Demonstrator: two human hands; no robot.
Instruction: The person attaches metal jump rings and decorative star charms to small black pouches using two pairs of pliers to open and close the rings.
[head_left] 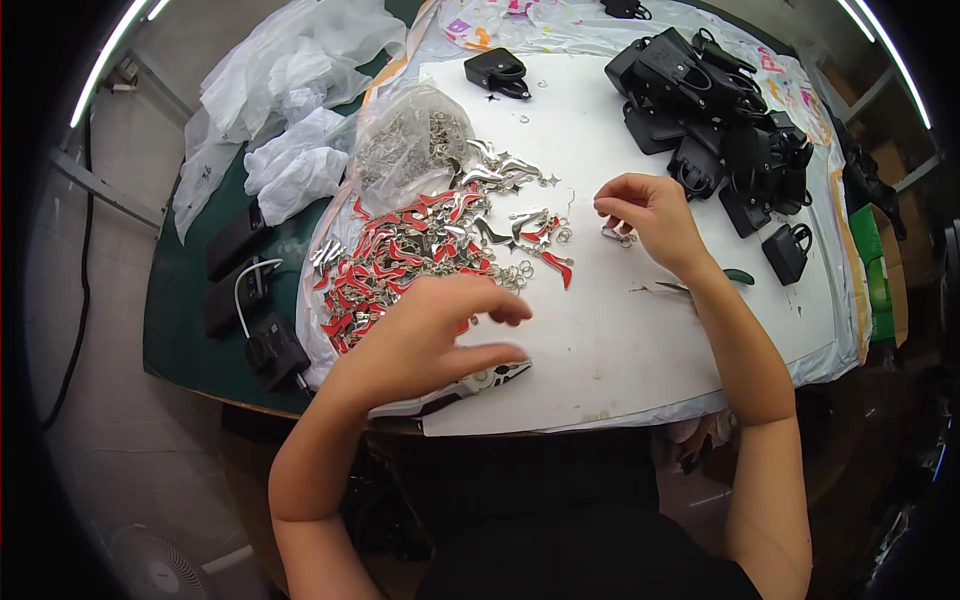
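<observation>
My left hand (430, 325) hovers over the near edge of a pile of red and silver high-heel shoe charms (385, 265). Its thumb and fingers are apart, with nothing seen between them. My right hand (655, 218) is over the white board (560, 385), its fingers bent and the tips drawn together; what they hold, if anything, is too small to make out. Just below those fingers shows a small silver metal piece (620, 237). A single red shoe charm (558, 268) lies between the hands. Green-handled pliers (738, 276) lie partly behind my right forearm.
Small black handbags (690, 85) are heaped at the far right; one black bag (497, 72) sits apart at the back. A clear bag of metal rings (415, 140) stands behind the charms. White plastic bags (295, 90) and black power banks (235, 295) occupy the left side.
</observation>
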